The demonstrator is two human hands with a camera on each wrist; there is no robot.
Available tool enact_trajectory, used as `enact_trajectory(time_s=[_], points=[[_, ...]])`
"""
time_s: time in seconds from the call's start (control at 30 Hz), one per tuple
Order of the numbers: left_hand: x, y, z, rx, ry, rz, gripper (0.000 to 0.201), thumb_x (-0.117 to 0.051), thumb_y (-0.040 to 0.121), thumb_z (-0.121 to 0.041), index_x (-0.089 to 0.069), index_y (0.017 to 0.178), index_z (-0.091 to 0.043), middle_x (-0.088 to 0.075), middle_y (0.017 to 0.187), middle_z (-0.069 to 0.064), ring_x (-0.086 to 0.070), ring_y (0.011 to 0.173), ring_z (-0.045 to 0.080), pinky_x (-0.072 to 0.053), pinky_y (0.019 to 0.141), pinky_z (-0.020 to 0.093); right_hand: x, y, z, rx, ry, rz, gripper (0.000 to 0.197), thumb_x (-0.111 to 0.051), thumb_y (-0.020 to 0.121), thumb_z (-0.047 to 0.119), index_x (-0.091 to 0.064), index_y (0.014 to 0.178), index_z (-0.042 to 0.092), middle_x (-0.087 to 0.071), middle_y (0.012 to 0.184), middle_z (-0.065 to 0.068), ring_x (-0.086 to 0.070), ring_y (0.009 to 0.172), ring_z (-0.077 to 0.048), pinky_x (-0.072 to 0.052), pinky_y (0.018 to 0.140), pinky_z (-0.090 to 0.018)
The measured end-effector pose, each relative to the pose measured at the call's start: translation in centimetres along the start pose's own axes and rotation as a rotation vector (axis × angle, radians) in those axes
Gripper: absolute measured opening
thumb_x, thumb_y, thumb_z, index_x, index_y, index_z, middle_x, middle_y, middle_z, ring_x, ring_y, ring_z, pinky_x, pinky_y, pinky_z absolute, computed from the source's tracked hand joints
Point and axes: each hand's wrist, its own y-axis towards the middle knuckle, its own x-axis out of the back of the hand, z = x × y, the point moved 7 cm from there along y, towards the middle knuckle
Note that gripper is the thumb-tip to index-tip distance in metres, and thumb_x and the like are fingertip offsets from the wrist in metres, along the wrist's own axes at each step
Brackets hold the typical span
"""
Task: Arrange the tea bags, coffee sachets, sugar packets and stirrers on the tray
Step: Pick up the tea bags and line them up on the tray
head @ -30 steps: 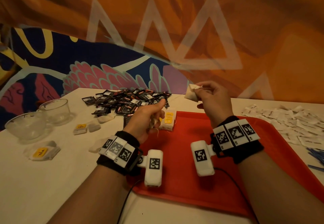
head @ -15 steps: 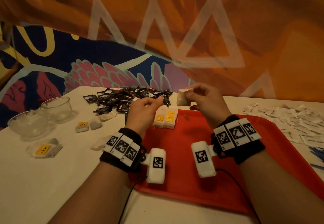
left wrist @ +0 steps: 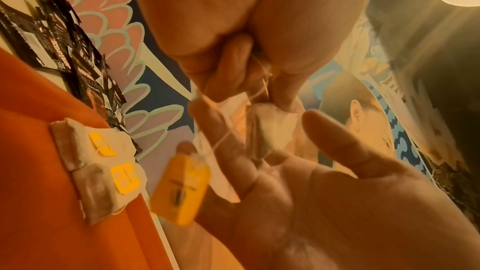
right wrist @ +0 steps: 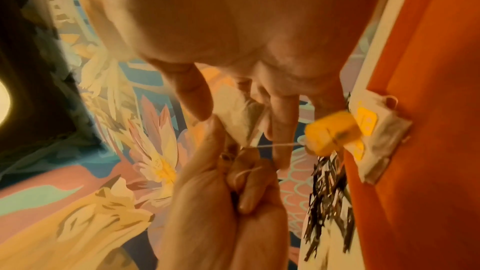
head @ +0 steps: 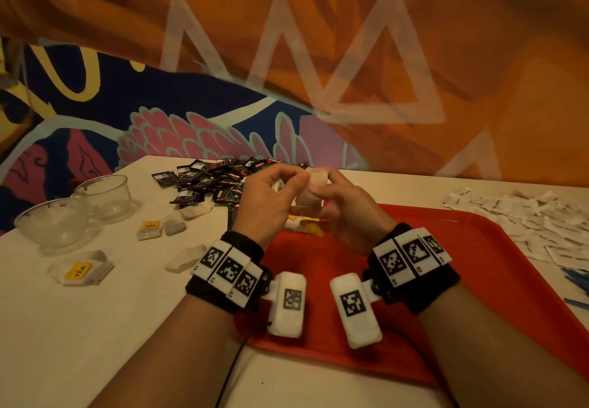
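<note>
**Two hands, one tea bag, a loose string to tame**

Head view: both hands meet above the far edge of the red tray (head: 478, 280). The left hand (head: 264, 203) and right hand (head: 347, 213) each pinch the same tea bag (head: 310, 190), lifted clear of the bench (head: 95, 328).

Left wrist view: only here do the trailing string and dangling yellow tag (left wrist: 182, 188) show clearly, plus two tea bags (left wrist: 98, 163) already laid side by side on the tray.

Right wrist view: the string (right wrist: 275, 145) runs taut toward the tag (blurred). Best, I judge, to gather string and tag against the bag, then lay it beside its neighbours.
</note>
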Motion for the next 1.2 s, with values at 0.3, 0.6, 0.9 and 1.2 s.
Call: enact_trajectory(time_s=[0.3,0.6,0.9,1.2], points=[[1.4,0.6,1.2,0.068,-0.055,-0.083,0.018,-0.064,0.094,-0.028,-0.071,0.080,-0.038,-0.070,0.091,-0.003,-0.065,0.086,0.021,-0.048,0.071,0.039,1.0,-0.3,1.4,0.056,-0.616,0.018,0.005,-0.066,0.092,0.012,-0.068,0.088,0.010,-0.064,0.060,0.001,-0.047,0.052,-0.011,-0.036,0.051,-0.023],[-0.2,0.0,0.8,0.106,0.062,0.149,0.015,-0.061,0.096,-0.005,-0.072,0.102,-0.013,-0.069,0.077,0.001,-0.063,0.057,0.012,-0.041,0.045,0.017,4.5,-1.7,6.5,0.260,-0.617,-0.140,0.015,-0.060,0.096,0.014,-0.069,0.084,0.014,-0.057,0.067,0.000,-0.049,0.061,-0.015,-0.043,0.058,-0.027],[-2.0,-1.4,0.7,0.134,0.331,0.535,0.016,-0.071,0.090,-0.016,-0.075,0.106,-0.014,-0.070,0.088,-0.006,-0.057,0.055,-0.004,-0.042,0.052,0.011,6.7,-1.2,7.7,0.425,-1.000,-0.357,0.020,-0.057,0.097,0.019,-0.068,0.086,0.030,-0.054,0.079,-0.003,-0.047,0.063,-0.010,-0.035,0.062,-0.028],[-1.5,-1.5,0.2,0.199,0.172,0.571,0.013,-0.062,0.096,-0.011,-0.073,0.090,-0.015,-0.068,0.072,0.002,-0.048,0.053,0.013,-0.034,0.043,0.020,6.0,-1.7,7.6,0.351,-0.928,-0.258,0.047,-0.032,0.082,0.013,-0.071,0.091,0.037,-0.041,0.082,0.002,-0.041,0.071,-0.008,-0.030,0.067,-0.025]])
